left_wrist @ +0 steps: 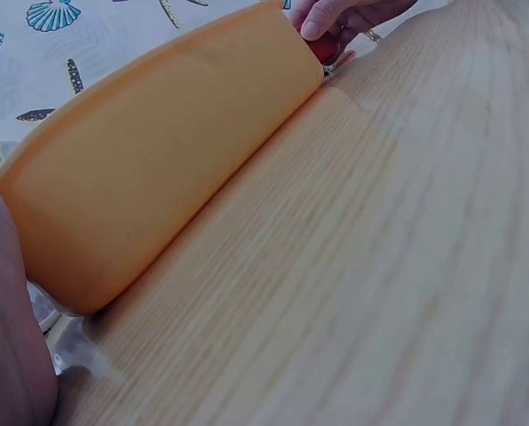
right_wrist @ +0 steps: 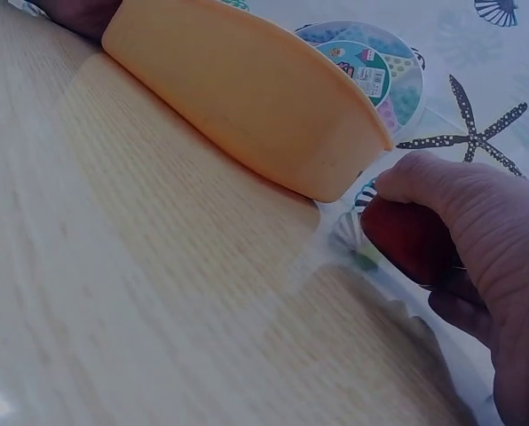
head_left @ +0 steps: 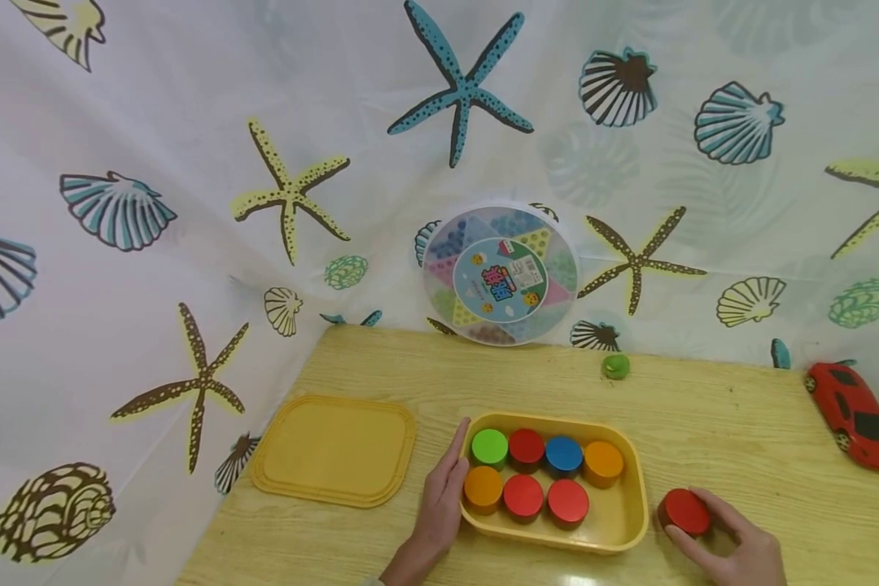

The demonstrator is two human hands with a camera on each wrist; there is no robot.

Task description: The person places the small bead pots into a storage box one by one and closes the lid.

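A yellow plastic box stands on the wooden table, holding two rows of round coloured pieces: green, dark red, blue and orange in the back row, with orange and two red ones in front. My left hand rests against the box's left end with fairly straight fingers. To the right of the box, my right hand pinches a red round piece between thumb and fingers. That piece is apart from the box; its underside is hidden.
A flat yellow lid lies left of the box. Behind it, a round game box leans on the patterned curtain. A small green toy sits near the table's back edge, and a red toy car at the far right.
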